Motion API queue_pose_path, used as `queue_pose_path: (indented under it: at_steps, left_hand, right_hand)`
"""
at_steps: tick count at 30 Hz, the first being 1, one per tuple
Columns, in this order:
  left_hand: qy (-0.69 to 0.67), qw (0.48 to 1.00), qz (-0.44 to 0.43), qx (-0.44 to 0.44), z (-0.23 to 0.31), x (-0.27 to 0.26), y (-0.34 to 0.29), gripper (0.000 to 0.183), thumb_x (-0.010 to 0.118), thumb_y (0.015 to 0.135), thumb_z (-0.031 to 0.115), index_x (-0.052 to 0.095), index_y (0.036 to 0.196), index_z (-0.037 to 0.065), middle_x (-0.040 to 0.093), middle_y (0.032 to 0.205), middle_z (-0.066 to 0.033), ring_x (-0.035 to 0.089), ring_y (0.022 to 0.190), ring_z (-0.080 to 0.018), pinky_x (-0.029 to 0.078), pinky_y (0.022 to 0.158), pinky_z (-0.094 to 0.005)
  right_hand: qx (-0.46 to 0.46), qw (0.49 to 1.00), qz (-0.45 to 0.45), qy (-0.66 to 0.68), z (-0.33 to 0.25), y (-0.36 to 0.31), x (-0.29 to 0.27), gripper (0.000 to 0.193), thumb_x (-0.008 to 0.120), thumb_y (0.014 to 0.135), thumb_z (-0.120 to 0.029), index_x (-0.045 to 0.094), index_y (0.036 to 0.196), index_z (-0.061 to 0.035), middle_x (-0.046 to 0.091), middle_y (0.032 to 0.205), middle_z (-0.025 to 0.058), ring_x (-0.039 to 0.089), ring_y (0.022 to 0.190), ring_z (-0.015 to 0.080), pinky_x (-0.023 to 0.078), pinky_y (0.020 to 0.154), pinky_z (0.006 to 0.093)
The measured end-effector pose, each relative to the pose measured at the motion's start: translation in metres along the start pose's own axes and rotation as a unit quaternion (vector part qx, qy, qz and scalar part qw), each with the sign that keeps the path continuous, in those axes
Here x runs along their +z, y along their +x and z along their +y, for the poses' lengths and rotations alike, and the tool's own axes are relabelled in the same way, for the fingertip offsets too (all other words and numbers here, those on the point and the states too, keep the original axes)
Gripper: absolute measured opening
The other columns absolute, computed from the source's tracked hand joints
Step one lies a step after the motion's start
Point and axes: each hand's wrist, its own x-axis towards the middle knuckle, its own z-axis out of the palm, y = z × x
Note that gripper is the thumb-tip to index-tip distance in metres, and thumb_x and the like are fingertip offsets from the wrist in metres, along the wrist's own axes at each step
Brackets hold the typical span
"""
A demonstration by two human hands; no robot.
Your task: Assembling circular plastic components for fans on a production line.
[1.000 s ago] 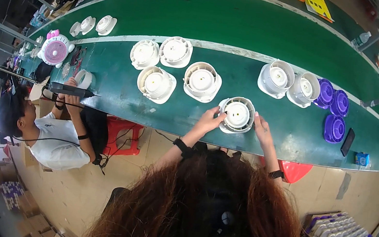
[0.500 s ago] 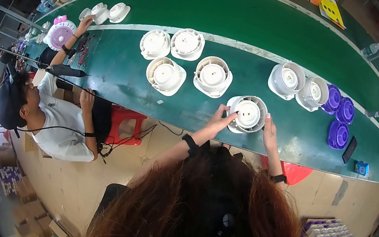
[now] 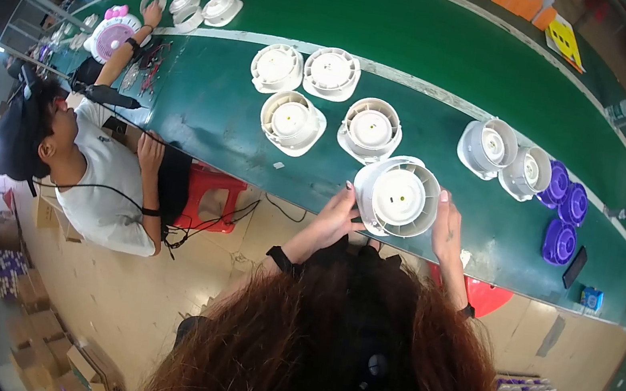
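Between my two hands is a white round plastic fan housing with a ring of vents around its disc. It is held above the near edge of the table, tilted toward me. My left hand grips its left side, fingertips on the rim and partly behind it. The fingers of my right hand press along its right side. Just beyond, on the green table, stand similar white housings, the nearest being one housing behind my left hand. Two deeper white housings stand to the right.
Three purple round parts lie at the right, near a dark phone and a small blue box. At the left a co-worker reaches to a white ring. A power screwdriver hangs there. A red stool stands below.
My hands have raised the housing off the table and brought it nearer to me, tilting it. The co-worker's hand has moved to a white ring beside the other housings. The whole view has shifted slightly.
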Motion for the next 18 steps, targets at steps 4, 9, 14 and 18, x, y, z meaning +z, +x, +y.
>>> queue_pose_path:
  at_steps: [4,9,14,18]
  left_hand:
    - [-0.015,0.997,0.075,0.003,0.013,-0.020,-0.018,0.036,0.031,0.094,0.028,0.034,0.122,0.006,0.045,0.115,-0.0108,0.051,0.100,-0.0240,0.047,0.081,-0.0495]
    - [0.022,0.967,0.214,0.136,0.011,-0.089,-0.032,0.030,0.037,0.093,0.022,0.041,0.116,0.004,0.054,0.100,-0.0080,0.058,0.086,-0.0186,0.052,0.066,-0.0326]
    - [-0.012,0.949,0.221,0.224,0.033,-0.107,-0.060,0.027,0.037,0.091,0.017,0.045,0.113,0.002,0.057,0.097,-0.0070,0.058,0.084,-0.0151,0.050,0.062,-0.0267]
    - [-0.045,0.921,0.285,0.261,0.053,-0.102,-0.079,0.027,0.036,0.092,0.017,0.046,0.112,0.002,0.057,0.099,-0.0069,0.059,0.084,-0.0148,0.051,0.060,-0.0269]
  right_hand:
    - [-0.023,0.996,-0.068,-0.049,-0.010,0.014,0.022,0.059,0.018,0.092,-0.040,0.049,0.109,0.0070,0.056,0.100,0.0248,0.053,0.095,0.0350,0.038,0.085,0.0373]
    - [-0.004,0.964,-0.155,0.214,0.028,0.052,0.072,0.050,0.029,0.091,-0.038,0.052,0.103,0.0049,0.061,0.087,0.0164,0.059,0.079,0.0193,0.045,0.074,0.0310]
    - [-0.073,0.994,-0.027,-0.077,0.109,0.096,0.126,0.033,0.059,0.078,-0.016,0.048,0.103,0.0034,0.060,0.069,0.0082,0.059,0.057,0.0180,0.047,0.056,0.0294]
    - [-0.087,0.987,0.073,-0.111,0.133,0.111,0.155,0.028,0.060,0.078,-0.018,0.051,0.096,0.0020,0.060,0.068,0.0104,0.059,0.055,0.0195,0.047,0.053,0.0308]
